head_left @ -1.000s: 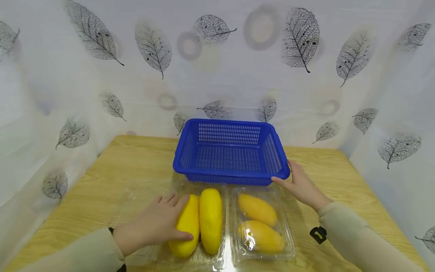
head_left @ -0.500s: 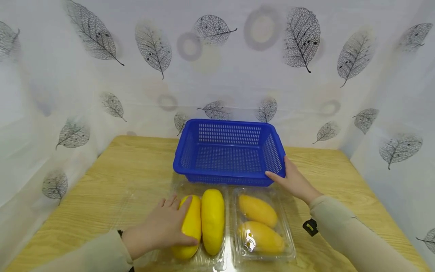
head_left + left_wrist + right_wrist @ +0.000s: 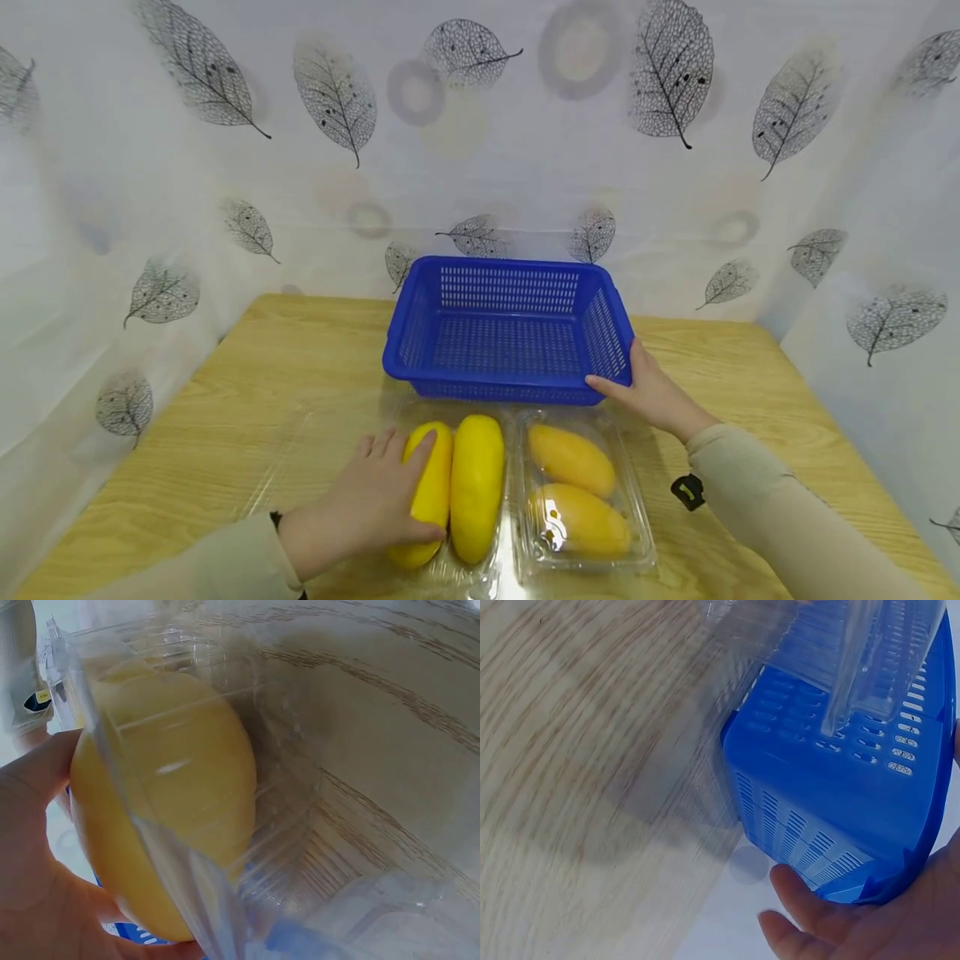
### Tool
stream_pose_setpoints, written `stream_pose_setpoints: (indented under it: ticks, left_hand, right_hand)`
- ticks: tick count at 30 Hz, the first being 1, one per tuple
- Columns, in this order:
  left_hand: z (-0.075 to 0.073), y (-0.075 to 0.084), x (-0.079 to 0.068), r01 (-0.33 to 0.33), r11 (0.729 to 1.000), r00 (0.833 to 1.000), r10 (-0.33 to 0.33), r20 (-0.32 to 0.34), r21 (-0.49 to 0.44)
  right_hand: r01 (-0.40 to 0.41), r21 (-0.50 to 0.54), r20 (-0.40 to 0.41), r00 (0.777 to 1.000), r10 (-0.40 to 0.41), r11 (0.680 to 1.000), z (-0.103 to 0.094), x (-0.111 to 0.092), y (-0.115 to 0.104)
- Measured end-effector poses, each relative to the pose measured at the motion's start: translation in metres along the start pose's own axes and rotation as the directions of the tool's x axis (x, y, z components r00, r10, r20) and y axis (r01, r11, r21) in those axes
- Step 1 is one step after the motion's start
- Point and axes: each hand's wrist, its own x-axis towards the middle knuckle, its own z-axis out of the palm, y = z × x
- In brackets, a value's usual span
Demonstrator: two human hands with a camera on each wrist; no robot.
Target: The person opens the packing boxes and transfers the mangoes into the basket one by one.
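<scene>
In the head view my left hand [image 3: 367, 500] grips the left of two long yellow fruits [image 3: 431, 492], which lie side by side in an opened clear plastic box [image 3: 504, 500]. Thumb and fingers go round the fruit's sides; the left wrist view shows this yellow fruit [image 3: 169, 795] close up, with clear plastic passing in front of it. The second long yellow fruit [image 3: 477, 492] sits untouched beside it. At the back, my right hand [image 3: 663, 400] holds the blue plastic basket [image 3: 510, 392] by its near right corner, thumb in front, fingers along the right side.
Right of the yellow fruits stands a closed clear box [image 3: 637, 517] with two orange-yellow mangoes [image 3: 573, 458]. A transparent lid [image 3: 300, 433] lies flat to the left. All rests on a wooden table [image 3: 247, 375], before a leaf-printed curtain [image 3: 480, 150].
My left hand and the yellow fruit have shifted slightly right. My right hand has moved a little left, tightening on the basket's corner. The view has tilted slightly.
</scene>
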Motion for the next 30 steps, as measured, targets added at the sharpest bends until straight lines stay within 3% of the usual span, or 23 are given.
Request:
stream_pose_setpoints:
  ticks: [6, 21, 30]
  left_hand:
    - [0.001, 0.002, 0.000, -0.037, 0.999, 0.995, 0.040, -0.087, 0.033]
    - [-0.006, 0.003, 0.000, -0.058, 0.998, 0.994, 0.061, -0.092, 0.036]
    - [-0.015, 0.006, -0.001, -0.031, 0.998, 0.993, 0.025, -0.118, -0.050]
  right_hand:
    - [-0.030, -0.024, 0.027, 0.999, 0.031, 0.999, 0.000, 0.001, 0.002]
    - [-0.060, -0.047, 0.055, 0.997, 0.063, 0.997, -0.002, 0.001, -0.002]
    - [-0.079, -0.079, 0.094, 0.992, 0.086, 0.994, -0.003, 0.001, -0.001]
